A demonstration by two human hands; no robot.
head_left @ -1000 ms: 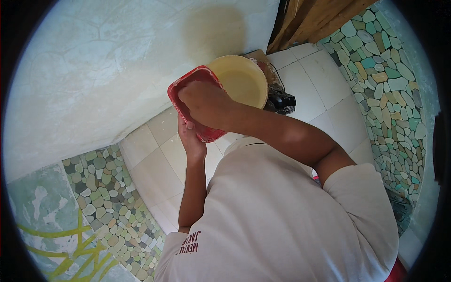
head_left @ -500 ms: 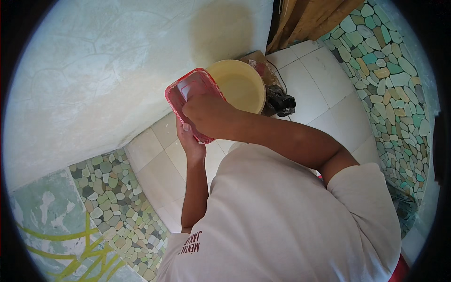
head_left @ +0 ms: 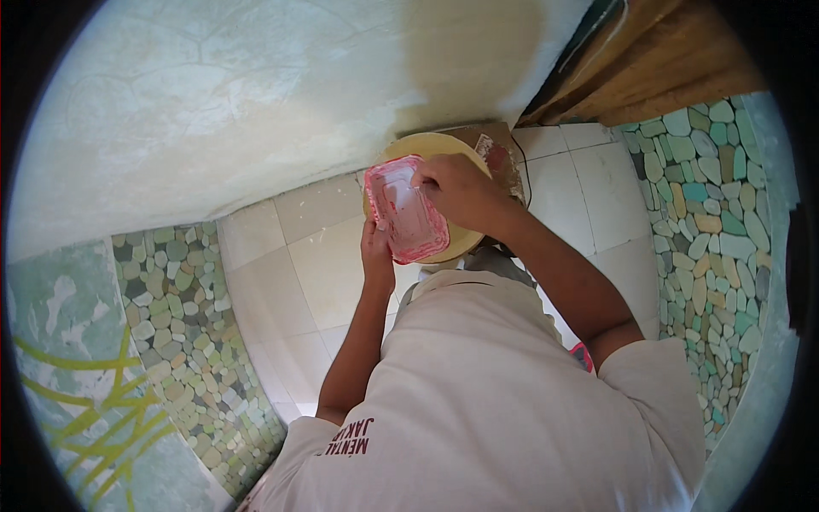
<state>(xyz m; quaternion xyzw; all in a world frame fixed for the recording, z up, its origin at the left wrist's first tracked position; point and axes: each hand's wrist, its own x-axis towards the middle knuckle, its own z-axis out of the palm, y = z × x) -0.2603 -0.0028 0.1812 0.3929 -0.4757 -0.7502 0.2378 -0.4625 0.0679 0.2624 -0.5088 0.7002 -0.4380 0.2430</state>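
My left hand (head_left: 378, 247) grips the lower left side of a shallow red plastic tray (head_left: 409, 230), tilted so that its pink inside, smeared with whitish residue, faces up. My right hand (head_left: 461, 192) is closed, fingertips at the tray's upper right, over the inside and rim; whether they hold anything is hidden. Beneath both hands is a round yellowish tub (head_left: 431, 143), partly covered by the tray and my right hand.
A worn brown board or box (head_left: 499, 158) with a dark cord lies beside the tub. A plastered wall (head_left: 213, 102) runs behind, brown wooden boards (head_left: 648, 72) stand upper right, and pebble mosaic (head_left: 699, 222) borders the white tiled floor (head_left: 606, 196).
The view has shifted. The tray and both hands have moved right over the tub. My right hand has risen from deep inside the tray toward its upper right, showing more of the inside.
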